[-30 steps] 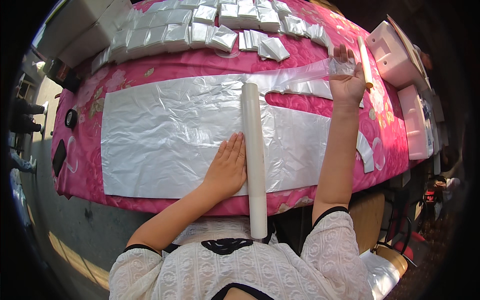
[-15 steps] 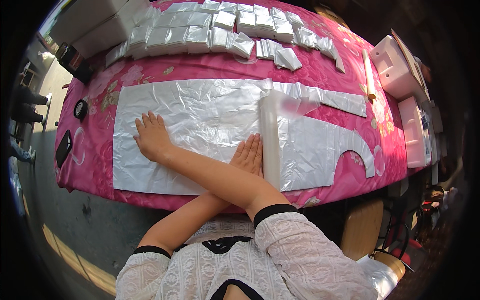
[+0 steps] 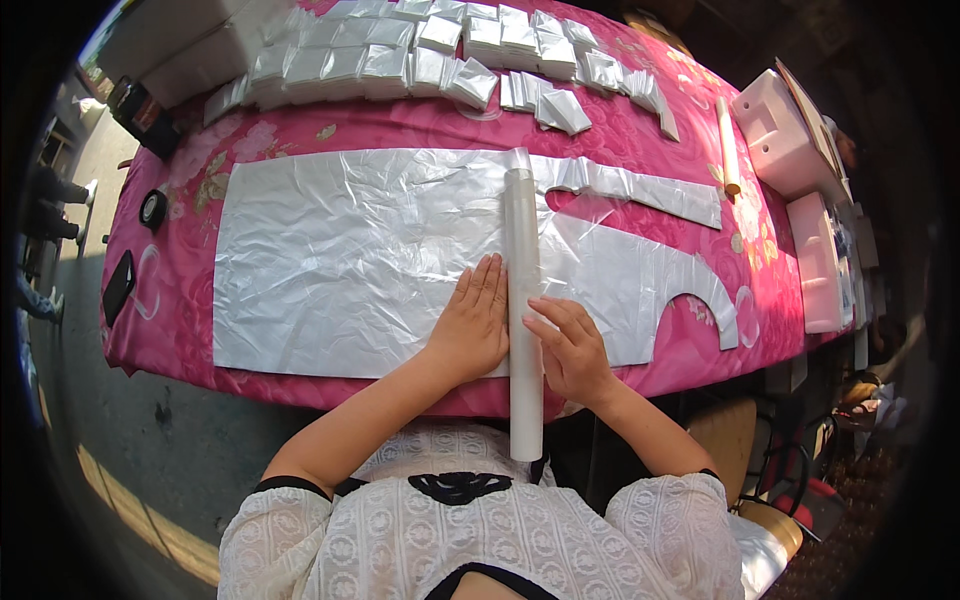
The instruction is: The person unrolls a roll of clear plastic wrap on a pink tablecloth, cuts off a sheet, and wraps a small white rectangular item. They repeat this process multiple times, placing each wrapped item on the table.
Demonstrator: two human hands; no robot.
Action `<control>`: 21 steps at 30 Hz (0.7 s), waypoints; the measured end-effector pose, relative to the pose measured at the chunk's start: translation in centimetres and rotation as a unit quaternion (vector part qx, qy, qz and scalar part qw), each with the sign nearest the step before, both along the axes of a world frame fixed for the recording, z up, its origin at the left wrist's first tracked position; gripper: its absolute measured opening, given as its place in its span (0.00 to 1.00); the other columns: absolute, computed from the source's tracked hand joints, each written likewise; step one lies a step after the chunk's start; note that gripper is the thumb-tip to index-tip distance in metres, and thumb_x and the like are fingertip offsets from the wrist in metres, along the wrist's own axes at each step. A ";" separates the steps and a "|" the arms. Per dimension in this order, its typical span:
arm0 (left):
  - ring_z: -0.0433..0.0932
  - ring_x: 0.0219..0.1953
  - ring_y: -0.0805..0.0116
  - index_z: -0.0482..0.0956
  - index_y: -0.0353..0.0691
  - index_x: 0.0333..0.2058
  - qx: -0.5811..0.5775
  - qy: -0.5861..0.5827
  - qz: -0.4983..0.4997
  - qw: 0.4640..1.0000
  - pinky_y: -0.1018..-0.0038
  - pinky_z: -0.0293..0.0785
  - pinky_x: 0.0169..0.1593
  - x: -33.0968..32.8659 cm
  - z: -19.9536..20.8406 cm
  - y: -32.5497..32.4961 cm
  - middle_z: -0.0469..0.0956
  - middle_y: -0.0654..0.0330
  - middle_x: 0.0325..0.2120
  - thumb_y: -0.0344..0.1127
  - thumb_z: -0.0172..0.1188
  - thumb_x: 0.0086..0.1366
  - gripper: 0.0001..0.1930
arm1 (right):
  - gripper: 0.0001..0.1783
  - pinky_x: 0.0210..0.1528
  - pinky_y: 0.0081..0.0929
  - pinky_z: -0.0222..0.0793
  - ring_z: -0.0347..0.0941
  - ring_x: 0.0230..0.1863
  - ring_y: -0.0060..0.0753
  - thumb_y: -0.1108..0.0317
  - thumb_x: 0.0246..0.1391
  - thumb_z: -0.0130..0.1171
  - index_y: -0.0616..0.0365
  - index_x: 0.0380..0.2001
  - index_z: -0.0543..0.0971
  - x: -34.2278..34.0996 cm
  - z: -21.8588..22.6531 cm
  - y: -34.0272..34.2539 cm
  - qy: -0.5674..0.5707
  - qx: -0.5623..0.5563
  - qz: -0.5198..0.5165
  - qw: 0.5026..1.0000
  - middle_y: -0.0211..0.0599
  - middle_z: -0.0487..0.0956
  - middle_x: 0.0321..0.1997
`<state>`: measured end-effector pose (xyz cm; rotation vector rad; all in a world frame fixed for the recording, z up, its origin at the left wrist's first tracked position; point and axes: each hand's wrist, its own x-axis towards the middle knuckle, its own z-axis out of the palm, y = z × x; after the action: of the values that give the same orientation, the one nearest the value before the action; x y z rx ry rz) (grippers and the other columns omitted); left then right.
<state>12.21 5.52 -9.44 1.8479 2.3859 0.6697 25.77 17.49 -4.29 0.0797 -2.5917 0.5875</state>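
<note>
A thin silvery-white plastic sheet (image 3: 350, 260) lies crinkled and spread across the table, with curved cut-outs and two strap-like ends at its right. A long whitish tube (image 3: 525, 390) rests across it; its near end sticks out past the table's front edge. My left hand (image 3: 478, 318) lies flat on the sheet, fingers stretched out together, right along the tube's left side. On the other side my right hand (image 3: 572, 345) has loosely bent fingers, their tips touching the tube without wrapping round it. Its thumb is mostly hidden.
Stacks of folded silvery packets (image 3: 390, 65) line the far side. At the left are a dark jar (image 3: 140, 118), a black tape roll (image 3: 153, 209) and a phone (image 3: 119, 286). A pale yellow tube (image 3: 729, 148) and foam boxes (image 3: 790, 130) stand right, a stool (image 3: 722, 445) below.
My right arm has uncrossed from over the left, and the right hand has moved from the sheet's left part to the tube. The tube has shifted toward me and slightly left.
</note>
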 end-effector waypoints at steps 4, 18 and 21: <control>0.44 0.66 0.48 0.50 0.20 0.58 -0.013 0.011 0.007 1.000 0.60 0.37 0.66 0.0 0.0 -0.1 0.47 0.38 0.61 0.37 0.41 0.57 0.33 | 0.33 0.59 0.43 0.55 0.61 0.58 0.44 0.80 0.38 0.53 0.57 0.54 0.66 -2.7 -0.9 5.0 0.002 0.091 -0.119 0.989 0.42 0.68 0.55; 0.42 0.66 0.47 0.48 0.21 0.59 -0.015 -0.001 0.009 1.000 0.59 0.37 0.66 0.1 -0.3 0.1 0.46 0.38 0.61 0.35 0.40 0.59 0.32 | 0.33 0.63 0.39 0.48 0.56 0.62 0.50 0.73 0.47 0.49 0.65 0.58 0.58 2.9 1.8 19.5 0.121 0.066 -0.552 0.823 0.53 0.63 0.60; 0.42 0.66 0.46 0.47 0.21 0.59 -0.012 0.018 0.015 1.000 0.58 0.36 0.66 0.1 -0.3 -0.3 0.45 0.37 0.62 0.36 0.40 0.59 0.32 | 0.34 0.65 0.39 0.46 0.52 0.65 0.49 0.71 0.48 0.53 0.63 0.59 0.58 1.4 2.8 10.4 0.062 0.071 -0.212 0.973 0.45 0.60 0.63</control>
<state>12.33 5.25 -9.72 1.8339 2.4370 0.6123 27.15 27.87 -1.50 -0.3702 -2.4194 0.2320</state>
